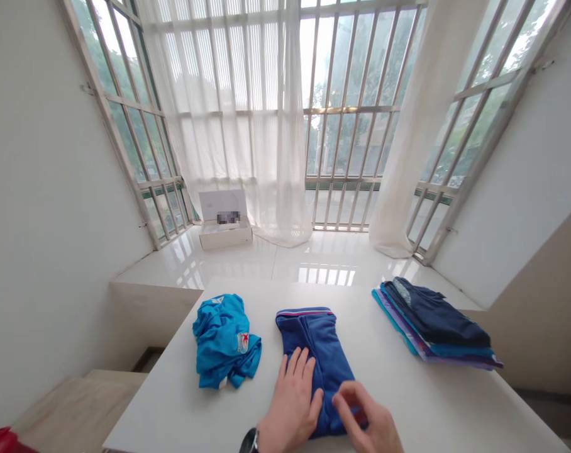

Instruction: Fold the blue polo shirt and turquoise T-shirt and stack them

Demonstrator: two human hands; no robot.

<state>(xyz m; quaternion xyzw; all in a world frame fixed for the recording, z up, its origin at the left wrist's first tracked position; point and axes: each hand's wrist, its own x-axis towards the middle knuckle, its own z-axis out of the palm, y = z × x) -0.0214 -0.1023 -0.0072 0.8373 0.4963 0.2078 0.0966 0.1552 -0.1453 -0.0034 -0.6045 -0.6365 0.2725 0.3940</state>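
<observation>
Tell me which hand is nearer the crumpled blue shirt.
Left. The left hand lies on the folded blue garment, to the right of the crumpled blue shirt and not touching it. The right hand sits farther right, at the garment's lower edge.

**A home: a bright, glass-walled room in a flat or house**

3 banks of floor-to-ceiling barred windows (351, 107) look onto trees, hung with sheer white curtains (229, 113) like a living space. Glossy white floor tiles (323, 264) run up to the glass, and a white cardboard box (224, 236) sits on them by the curtain. A plain white table (172, 402) holds a stack of folded clothes (431, 327), which suggests domestic laundry rather than a shop or workshop.
</observation>
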